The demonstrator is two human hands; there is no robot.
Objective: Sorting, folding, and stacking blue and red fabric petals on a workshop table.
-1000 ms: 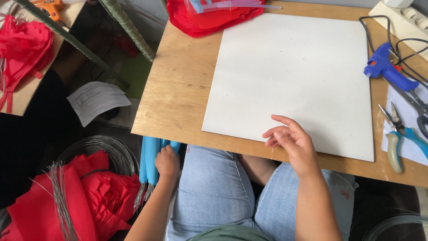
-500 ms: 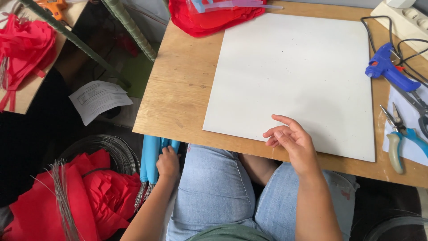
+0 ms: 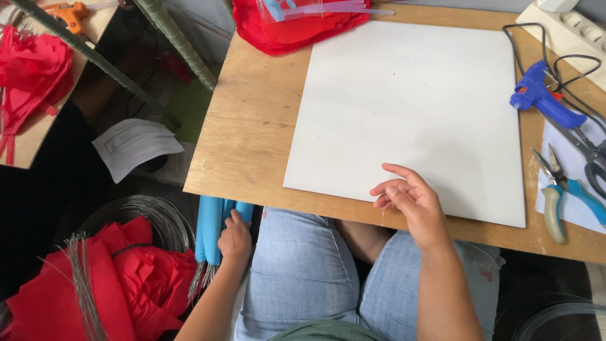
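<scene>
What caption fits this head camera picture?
Left hand grips blue tubes beside the table; right hand rests on white board.

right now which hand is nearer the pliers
Right. The right hand rests on the white board, left of the pliers; the left hand is below the table edge, touching blue tubes.

- Board (image 3: 410, 107): plain white, faintly speckled.
- Table (image 3: 252, 126): light brown wood grain.
- Glue gun (image 3: 546, 98): bright blue, with a black cord.
- Pliers (image 3: 558, 196): light blue and pale grey-green handles.
- Tubes (image 3: 211, 227): light blue, at the left hand (image 3: 235, 239).
- Fabric (image 3: 297, 28): red, plain.
- Petal pile (image 3: 126, 284): red, creased.
- Wire coil (image 3: 148, 215): silver grey.
- Jeans (image 3: 303, 271): faded light blue.
</scene>
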